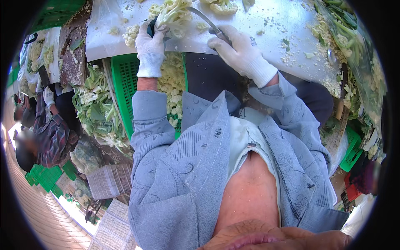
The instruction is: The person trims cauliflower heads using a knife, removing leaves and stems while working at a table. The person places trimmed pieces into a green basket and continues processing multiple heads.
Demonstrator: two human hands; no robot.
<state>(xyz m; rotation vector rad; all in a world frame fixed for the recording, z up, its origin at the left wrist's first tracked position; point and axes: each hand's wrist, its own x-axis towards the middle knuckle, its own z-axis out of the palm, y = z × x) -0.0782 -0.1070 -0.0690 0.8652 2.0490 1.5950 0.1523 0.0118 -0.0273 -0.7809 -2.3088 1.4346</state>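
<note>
Both of my hands wear white knit gloves. My left hand (153,39) grips a piece of cauliflower (175,15) over the white-covered table (193,40), with something dark between thumb and fingers that I cannot make out. My right hand (236,47) is closed around the handle of a curved knife (204,17). The blade arcs up and left, its tip at the right side of the cauliflower; whether it touches I cannot tell. A small floret cluster (131,36) lies left of my left hand. Cut cauliflower (223,7) rests farther back on the table.
Below the table edge, a green plastic crate (123,72) holds florets (175,93). Leaf trimmings (97,112) are heaped to the left. More leaves and stalks (347,31) lie at the right. A co-worker (53,134) in plaid sits at left, near filled plastic bags (86,157).
</note>
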